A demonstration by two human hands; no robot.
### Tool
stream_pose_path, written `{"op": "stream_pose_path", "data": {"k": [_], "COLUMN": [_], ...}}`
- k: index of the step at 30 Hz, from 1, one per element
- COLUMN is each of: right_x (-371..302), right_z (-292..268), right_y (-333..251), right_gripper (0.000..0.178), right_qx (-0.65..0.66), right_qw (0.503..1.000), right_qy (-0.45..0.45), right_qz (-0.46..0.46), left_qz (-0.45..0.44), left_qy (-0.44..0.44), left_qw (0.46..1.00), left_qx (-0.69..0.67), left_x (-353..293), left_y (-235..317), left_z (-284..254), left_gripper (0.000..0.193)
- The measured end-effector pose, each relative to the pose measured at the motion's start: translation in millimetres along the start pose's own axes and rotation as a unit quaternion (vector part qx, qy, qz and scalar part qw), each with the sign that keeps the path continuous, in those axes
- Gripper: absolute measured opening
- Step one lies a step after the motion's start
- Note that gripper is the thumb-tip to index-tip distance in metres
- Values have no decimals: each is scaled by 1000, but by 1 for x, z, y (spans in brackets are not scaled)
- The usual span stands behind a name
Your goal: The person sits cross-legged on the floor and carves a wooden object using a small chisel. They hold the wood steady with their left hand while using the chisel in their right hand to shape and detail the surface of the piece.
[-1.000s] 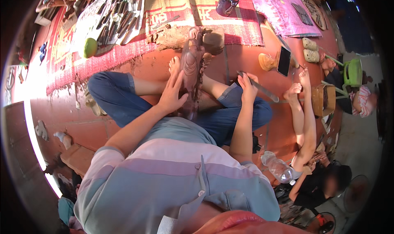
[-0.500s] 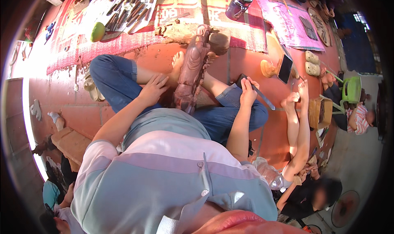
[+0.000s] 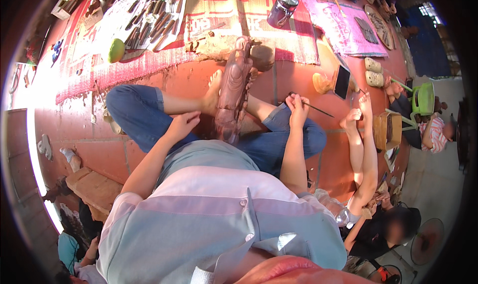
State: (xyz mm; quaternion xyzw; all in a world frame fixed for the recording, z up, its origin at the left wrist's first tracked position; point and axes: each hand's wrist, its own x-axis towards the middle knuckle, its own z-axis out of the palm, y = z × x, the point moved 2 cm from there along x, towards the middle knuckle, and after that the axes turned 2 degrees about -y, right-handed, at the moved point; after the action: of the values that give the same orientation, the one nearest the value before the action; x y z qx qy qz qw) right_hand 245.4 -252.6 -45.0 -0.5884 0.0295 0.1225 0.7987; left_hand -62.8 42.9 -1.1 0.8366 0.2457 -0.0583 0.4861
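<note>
A reddish-brown carved wooden figure leans lengthwise between my bare feet and my lap, its top by a rough piece of wood. My left hand hovers over my left thigh, beside the figure but apart from it. Its fingers are loosely bent, and I see nothing in them. On the other side, above my right knee, my right hand grips a long thin dark blade-like tool. The tool points out to the right, away from the figure; my fingers cover part of it.
Many carving tools lie on a white sheet beside a green fruit. A dark flask stands on the patterned mat. A phone and another person's bare legs are at right. A wooden bench is at left.
My left hand has lifted off my shin and drawn back, fingers bending. My right hand has turned the tool, which now shows a thin edge instead of its flat bluish side.
</note>
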Motion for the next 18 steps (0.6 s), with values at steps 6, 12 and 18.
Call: {"op": "stream_pose_path", "data": {"k": [6,12,18], "right_x": [-19,-67,-88], "right_z": [18,83,107], "right_y": [-11,-2,8], "right_gripper": [16,29,42], "right_qx": [49,-56,-122], "right_qw": [998,967,940], "right_qy": [13,-111,-187], "right_qz": [38,221,259], "left_qz": [-114,-174,-200], "left_qy": [-31,-141,-231], "left_qw": [928,859,767], "left_qx": [-354,-461,-564], "left_x": [78,157,140], "left_y": [17,51,32], "left_z": [4,20,50], "left_gripper": [54,61,61]}}
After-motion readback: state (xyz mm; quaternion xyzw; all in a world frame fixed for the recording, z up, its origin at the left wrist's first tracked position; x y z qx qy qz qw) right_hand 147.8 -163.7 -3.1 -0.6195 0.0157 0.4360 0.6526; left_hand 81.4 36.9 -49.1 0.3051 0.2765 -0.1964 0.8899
